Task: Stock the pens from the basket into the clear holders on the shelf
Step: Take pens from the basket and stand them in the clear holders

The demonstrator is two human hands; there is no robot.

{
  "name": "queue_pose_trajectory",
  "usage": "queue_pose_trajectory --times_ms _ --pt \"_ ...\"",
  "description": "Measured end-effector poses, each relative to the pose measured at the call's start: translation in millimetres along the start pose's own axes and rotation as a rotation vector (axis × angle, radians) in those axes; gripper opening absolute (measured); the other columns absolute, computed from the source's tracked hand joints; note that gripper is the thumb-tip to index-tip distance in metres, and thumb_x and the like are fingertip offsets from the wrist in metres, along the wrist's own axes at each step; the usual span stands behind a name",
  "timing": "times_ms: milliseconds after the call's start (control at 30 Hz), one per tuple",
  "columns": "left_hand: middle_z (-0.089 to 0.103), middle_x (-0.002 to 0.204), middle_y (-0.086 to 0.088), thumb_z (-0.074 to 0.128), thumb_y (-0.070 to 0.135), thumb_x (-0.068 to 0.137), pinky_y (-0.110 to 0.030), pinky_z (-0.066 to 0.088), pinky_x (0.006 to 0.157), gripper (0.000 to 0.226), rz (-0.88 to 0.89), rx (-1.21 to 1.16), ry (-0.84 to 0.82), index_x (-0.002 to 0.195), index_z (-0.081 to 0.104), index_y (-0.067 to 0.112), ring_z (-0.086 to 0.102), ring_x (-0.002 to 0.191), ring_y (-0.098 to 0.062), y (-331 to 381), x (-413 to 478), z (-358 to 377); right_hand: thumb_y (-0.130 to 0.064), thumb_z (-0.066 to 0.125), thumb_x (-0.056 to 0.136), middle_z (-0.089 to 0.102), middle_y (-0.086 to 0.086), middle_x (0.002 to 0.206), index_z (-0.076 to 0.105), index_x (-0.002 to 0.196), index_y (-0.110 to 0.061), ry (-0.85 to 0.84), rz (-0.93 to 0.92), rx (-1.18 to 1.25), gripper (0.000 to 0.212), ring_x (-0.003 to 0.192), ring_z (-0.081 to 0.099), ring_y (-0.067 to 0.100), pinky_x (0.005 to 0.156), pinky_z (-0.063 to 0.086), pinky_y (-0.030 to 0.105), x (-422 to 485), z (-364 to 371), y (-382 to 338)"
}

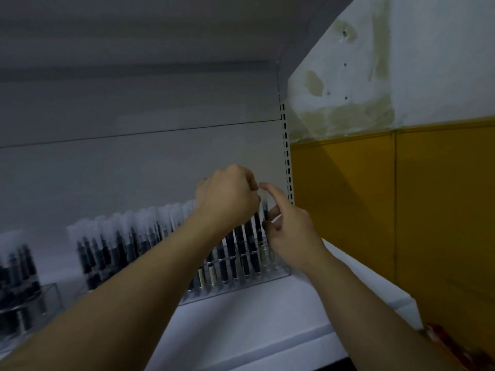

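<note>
One pen (265, 214) is standing near-upright at the right end of the clear holder (284, 271) on the shelf (267, 317), pinched by the right hand (290, 232), and is probably wanting a straight downward slide while the left hand (227, 195) (curled, contents hidden) is seemingly steadying neighbouring pens (241, 245).
</note>
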State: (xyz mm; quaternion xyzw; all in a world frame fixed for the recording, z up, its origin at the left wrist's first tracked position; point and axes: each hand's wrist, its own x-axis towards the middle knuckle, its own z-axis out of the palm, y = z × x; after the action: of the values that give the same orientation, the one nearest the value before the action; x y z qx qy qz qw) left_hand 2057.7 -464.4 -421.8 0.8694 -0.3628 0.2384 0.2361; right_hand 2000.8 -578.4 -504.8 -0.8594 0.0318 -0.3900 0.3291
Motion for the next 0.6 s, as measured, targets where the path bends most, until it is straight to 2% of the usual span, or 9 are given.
queue_pose_trajectory --times_ms 100,167,233,267,367,467,533,600 --pt "0.069 0.104 0.001 0.06 0.03 0.089 -0.045 0.042 0.102 0.023 0.039 0.109 -0.004 0.112 0.064 0.027 0.063 0.096 -0.021 4.5 -3.9 -3.4 -0.008 0.061 0.091 0.057 -0.011 0.094 0.021 0.146 -0.049 -0.017 0.011 0.003 0.08 0.081 0.06 0.01 0.08 0.056 0.038 -0.9 -0.8 -2.3" --pt "0.064 0.124 0.001 0.056 0.038 0.092 -0.05 0.024 0.115 0.036 0.057 0.208 -0.046 0.128 0.056 0.03 0.057 0.116 -0.02 5.5 -8.8 -4.8 -0.012 0.064 0.091 0.06 -0.006 0.114 0.013 0.149 -0.049 -0.016 0.051 0.033 0.086 0.095 0.06 0.011 0.088 0.055 0.036 -3.3 -1.4 -4.1" --pt "0.051 0.141 0.001 0.051 0.044 0.095 -0.054 0.002 0.117 0.047 0.092 0.298 -0.067 0.139 0.045 0.032 0.043 0.133 -0.02 5.4 -17.4 -5.7 -0.017 0.067 0.089 0.054 -0.003 0.133 0.006 0.149 -0.048 0.002 0.089 0.085 0.091 0.114 0.054 0.013 0.096 0.05 0.035 -10.7 -3.1 -6.0" --pt "0.046 0.146 0.001 0.05 0.045 0.095 -0.055 -0.003 0.116 0.051 0.116 0.325 -0.059 0.143 0.04 0.032 0.036 0.138 -0.019 6.1 -23.2 -7.4 -0.019 0.068 0.089 0.05 -0.002 0.138 0.006 0.15 -0.047 0.013 0.105 0.103 0.091 0.121 0.051 0.013 0.098 0.047 0.035 -16.9 -5.0 -7.8" --pt "0.038 0.151 0.002 0.051 0.044 0.094 -0.055 -0.006 0.116 0.059 0.158 0.334 0.0 0.148 0.031 0.029 0.024 0.144 -0.018 9.4 -44.8 -17.2 -0.023 0.067 0.09 0.043 -0.002 0.146 0.009 0.151 -0.044 0.03 0.127 0.081 0.086 0.131 0.043 0.013 0.104 0.042 0.036 -42.4 -12.0 -13.3" --pt "0.037 0.152 0.005 0.052 0.043 0.094 -0.051 -0.006 0.117 0.059 0.2 0.289 0.039 0.147 0.032 0.028 0.023 0.144 -0.015 10.4 -70.1 -30.3 -0.029 0.067 0.09 0.039 -0.005 0.149 0.015 0.151 -0.04 0.045 0.123 0.032 0.081 0.135 0.038 0.012 0.108 0.038 0.033 -62.3 -21.9 -24.3" --pt "0.038 0.151 0.006 0.052 0.043 0.094 -0.047 -0.004 0.119 0.058 0.222 0.264 0.062 0.147 0.034 0.029 0.025 0.143 -0.014 7.1 -91.3 -40.3 -0.029 0.067 0.089 0.039 -0.008 0.148 0.022 0.15 -0.036 0.046 0.086 -0.015 0.076 0.131 0.039 0.008 0.106 0.038 0.028 -73.1 -26.6 -39.7" --pt "0.039 0.15 0.007 0.053 0.043 0.094 -0.043 0.0 0.121 0.057 0.235 0.233 0.079 0.146 0.035 0.029 0.027 0.142 -0.013 -0.2 -116.5 -50.2 -0.028 0.068 0.088 0.043 -0.01 0.142 0.03 0.147 -0.035 0.042 0.033 -0.056 0.07 0.12 0.042 0.002 0.098 0.037 0.021 -86.4 -26.3 -59.3"
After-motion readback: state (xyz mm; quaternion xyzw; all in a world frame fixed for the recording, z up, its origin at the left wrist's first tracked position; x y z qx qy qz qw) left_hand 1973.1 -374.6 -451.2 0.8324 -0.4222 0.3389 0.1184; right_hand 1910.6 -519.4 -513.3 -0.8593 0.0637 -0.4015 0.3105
